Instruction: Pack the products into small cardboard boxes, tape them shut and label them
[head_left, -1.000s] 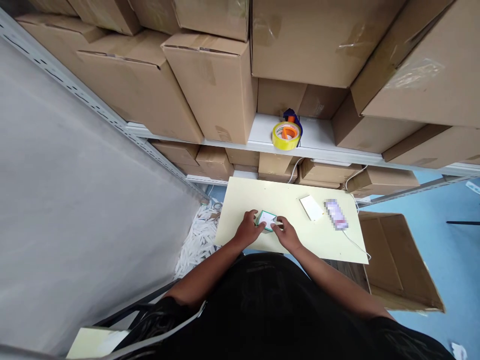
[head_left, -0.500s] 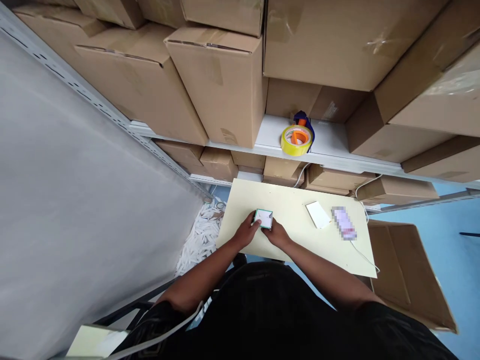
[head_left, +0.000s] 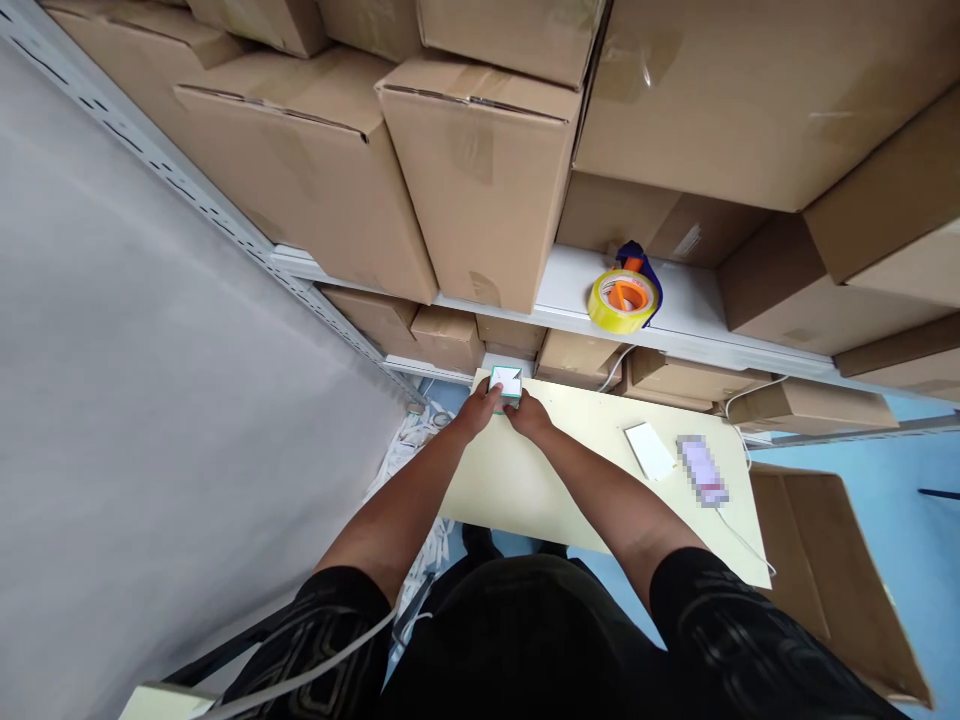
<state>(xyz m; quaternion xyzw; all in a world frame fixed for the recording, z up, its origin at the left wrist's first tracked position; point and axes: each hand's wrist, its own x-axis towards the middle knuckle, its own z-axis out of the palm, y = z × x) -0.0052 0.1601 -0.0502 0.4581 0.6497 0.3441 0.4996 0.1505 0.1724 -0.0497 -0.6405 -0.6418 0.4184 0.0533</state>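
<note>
A small box (head_left: 507,380) with a white top and green edges is held between both hands over the far left part of the cream table (head_left: 517,490). My left hand (head_left: 478,410) grips its left side, with the thumb at the top edge. Fingers of my right hand (head_left: 530,412) close on its right side and lower corner. The undersides of both grips are hidden. A flat white box (head_left: 650,452) lies on the table to the right, apart from my hands.
A blurred phone-like thing (head_left: 703,470) with a cable lies at the table's right. A tape dispenser (head_left: 624,298) with yellow tape sits on the shelf (head_left: 562,280) among cardboard boxes (head_left: 480,180). White paper strips (head_left: 405,450) cover the floor at left; an open carton (head_left: 832,570) stands at right.
Both hands have carried the small box forward and a little left, toward the table's far edge. The camera view has shifted slightly. The flat white box and phone-like thing stay put on the table.
</note>
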